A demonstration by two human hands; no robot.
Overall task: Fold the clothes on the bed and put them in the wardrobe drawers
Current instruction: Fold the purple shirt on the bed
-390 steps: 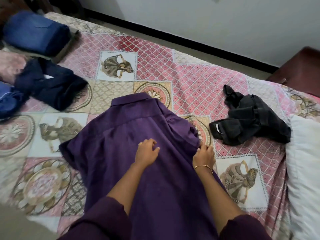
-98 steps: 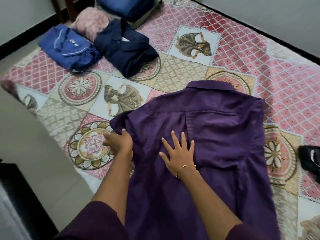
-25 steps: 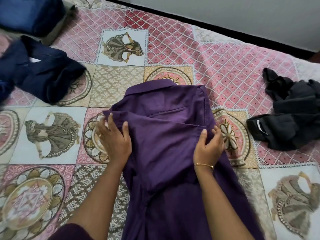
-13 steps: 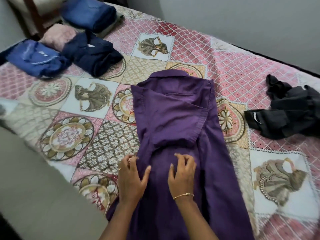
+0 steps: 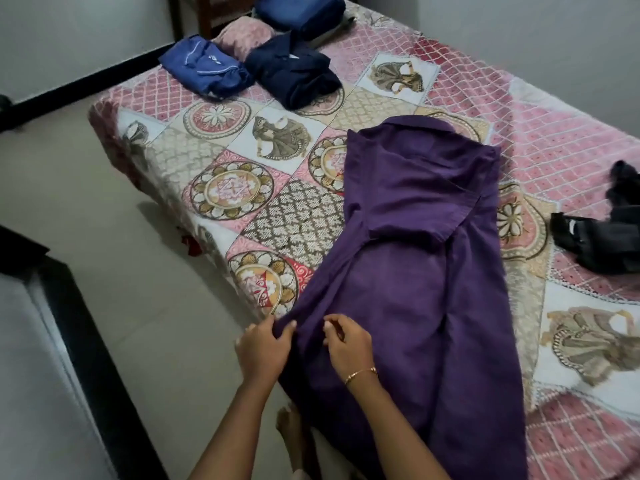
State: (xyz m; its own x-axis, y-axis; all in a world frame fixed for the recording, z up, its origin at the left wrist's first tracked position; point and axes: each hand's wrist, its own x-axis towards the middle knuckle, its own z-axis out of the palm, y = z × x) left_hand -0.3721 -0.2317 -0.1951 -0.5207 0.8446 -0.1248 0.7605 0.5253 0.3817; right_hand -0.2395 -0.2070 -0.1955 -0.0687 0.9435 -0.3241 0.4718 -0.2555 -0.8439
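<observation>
The left hand (image 5: 265, 348) and the right hand (image 5: 349, 344) sat close together at the near, lower left edge of the purple shirt (image 5: 415, 271), where the cloth hung off the side of the bed (image 5: 571, 161). The left hand's fingers (image 5: 285, 332) were pinching a ridge of the hem, thumb against fingertips; the right hand's fingers (image 5: 332, 327) were curled and seemed to nip the cloth just beside, though the pinch itself was partly hidden. The shirt lay directly under and ahead of both hands, so neither had any gap to close, and the left was the one at the outer edge.

Its long axis ran from the hands away and slightly right, up to the collar (image 5: 412, 124) at the far end, with both sides already turned inward. By my judgement the coming fold would carry the gripped hem along that axis toward the collar.

Farther off, a black garment (image 5: 602, 240) lay crumpled to the right, unfolded, and well beyond the collar a blue folded piece (image 5: 204, 69) and a navy folded piece (image 5: 294, 76) waited side by side near the bed's far left corner
</observation>
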